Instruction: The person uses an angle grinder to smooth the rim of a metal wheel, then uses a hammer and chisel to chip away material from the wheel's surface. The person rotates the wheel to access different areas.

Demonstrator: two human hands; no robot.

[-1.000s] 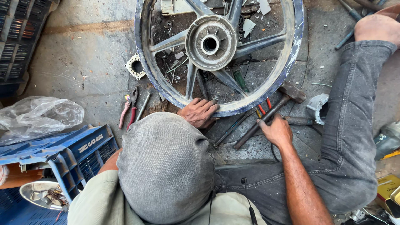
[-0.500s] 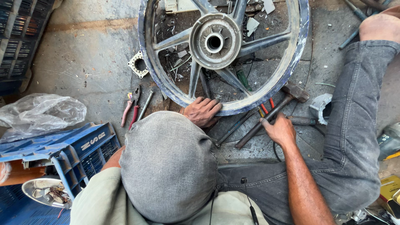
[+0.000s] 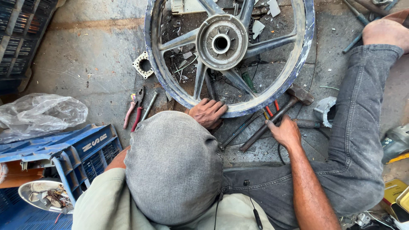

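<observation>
Wheel [image 3: 208, 43]: spoked alloy type, lying flat on the concrete floor [image 3: 85, 64], straight ahead of the seated person and between the spread legs, hub up, near rim just past the cap.

Risks, judging from the layout:
- Pinching the fingers [image 3: 213, 106] of the left hand [image 3: 208, 114], draped over the near rim, in the event of the wheel shifting or rocking on the scrap beneath the spokes.
- Catching those same fingers with the hammer [image 3: 272, 118], lying just beside the rim; the likely cause is a glancing or short swing.
- Snagging the hammer handle on the red-handled screwdrivers [image 3: 271, 109] and thin rods crossing under it while lifting.
- Kicking up loose chips and fragments scattered inside the wheel.
- Knocking the round metal housing [image 3: 324, 111] sitting by the hammer head.

Grip:
- Left hand: curling over the rim's outer edge, fingers together and pressing down on the metal, thumb tucked toward the body. Holding the wheel, not merely hovering.
- Right hand [image 3: 286, 133]: resting at the hammer handle, fingers half folded and touching it. Cannot tell whether fully wrapping the handle or only lying on it.

Around:
- Red-handled pliers [image 3: 133, 111] lying on the floor left of the wheel, apart from both hands.
- Square gasket plate [image 3: 142, 64] just beside the left rim.
- Blue crate [image 3: 85, 149] and crumpled plastic bag [image 3: 42, 113] sitting well off to the left.
</observation>
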